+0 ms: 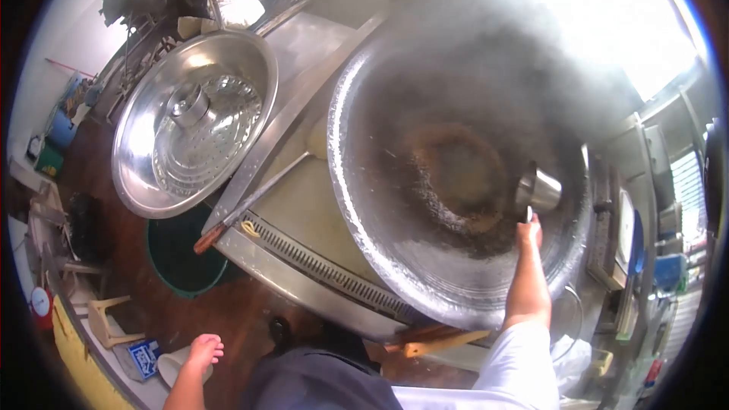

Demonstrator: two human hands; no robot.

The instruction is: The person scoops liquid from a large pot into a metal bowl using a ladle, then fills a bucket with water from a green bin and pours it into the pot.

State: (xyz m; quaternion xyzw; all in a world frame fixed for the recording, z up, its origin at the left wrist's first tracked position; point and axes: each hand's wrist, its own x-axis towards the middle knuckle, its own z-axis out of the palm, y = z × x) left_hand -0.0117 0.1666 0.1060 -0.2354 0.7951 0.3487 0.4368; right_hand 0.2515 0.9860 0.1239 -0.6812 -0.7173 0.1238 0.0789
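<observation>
A steel dipper [544, 190] is gripped at its handle in my right hand [530, 232]. It is tilted inside a very large wok [395, 205], toward the right wall. In the bottom of the wok lies a shallow brownish pool [460, 175] with a foamy edge, and steam rises over the far side. My left hand [206, 351] hangs low at the left with fingers loosely bent and nothing in them. Behind it in this view is a pale round container [175, 368].
A wide steel basin [137, 175] with a perforated metal piece and a steel cup stands left of the stove. A long-handled ladle [266, 186] lies across the stove top. Below is a green bin [182, 262]. Wooden handles [444, 344] stick out by the wok's near rim.
</observation>
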